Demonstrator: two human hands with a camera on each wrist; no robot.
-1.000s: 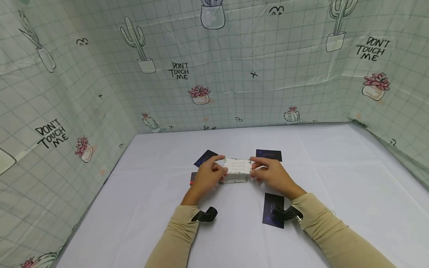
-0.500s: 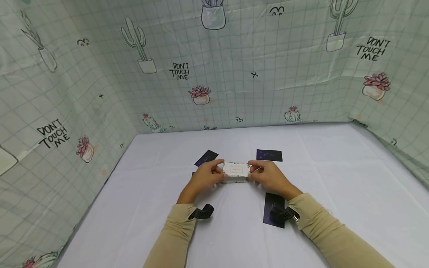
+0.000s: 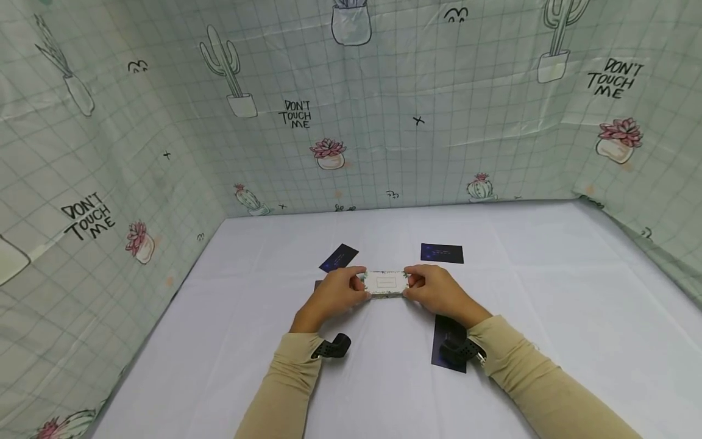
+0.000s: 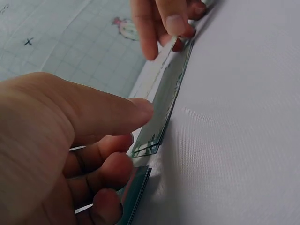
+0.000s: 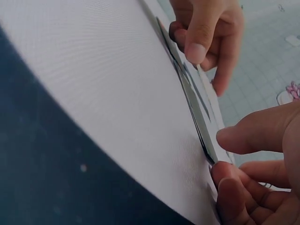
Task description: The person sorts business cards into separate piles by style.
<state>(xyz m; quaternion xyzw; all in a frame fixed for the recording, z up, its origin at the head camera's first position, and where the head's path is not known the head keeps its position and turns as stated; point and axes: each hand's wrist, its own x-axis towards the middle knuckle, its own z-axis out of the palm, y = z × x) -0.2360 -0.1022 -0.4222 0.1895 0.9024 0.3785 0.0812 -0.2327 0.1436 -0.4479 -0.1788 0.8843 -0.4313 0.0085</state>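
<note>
Between both hands, a white card [image 3: 386, 283] with a leafy border and a framed box of small print lies nearly flat just over the table. My left hand [image 3: 337, 292] pinches its left end with thumb and fingers. At the other end, my right hand [image 3: 439, 292] pinches it the same way. Beneath it a second leafy-edged card [image 4: 164, 110] shows in the left wrist view, low at the tabletop; whether the two touch is unclear. A dark card [image 4: 134, 192] pokes out by my left fingers, mostly hidden.
One dark blue card [image 3: 338, 258] lies slanted behind my left hand. Another dark card [image 3: 442, 253] is behind the right hand, and a third card [image 3: 444, 350] lies partly under the right wrist strap [image 3: 460, 352]. A printed cloth wall [image 3: 384, 122] encloses the white table [image 3: 230, 366].
Both hands have lowered the white card toward the table, slightly nearer to me, so it now covers most of the card beneath. The dark cards stay where they were.
</note>
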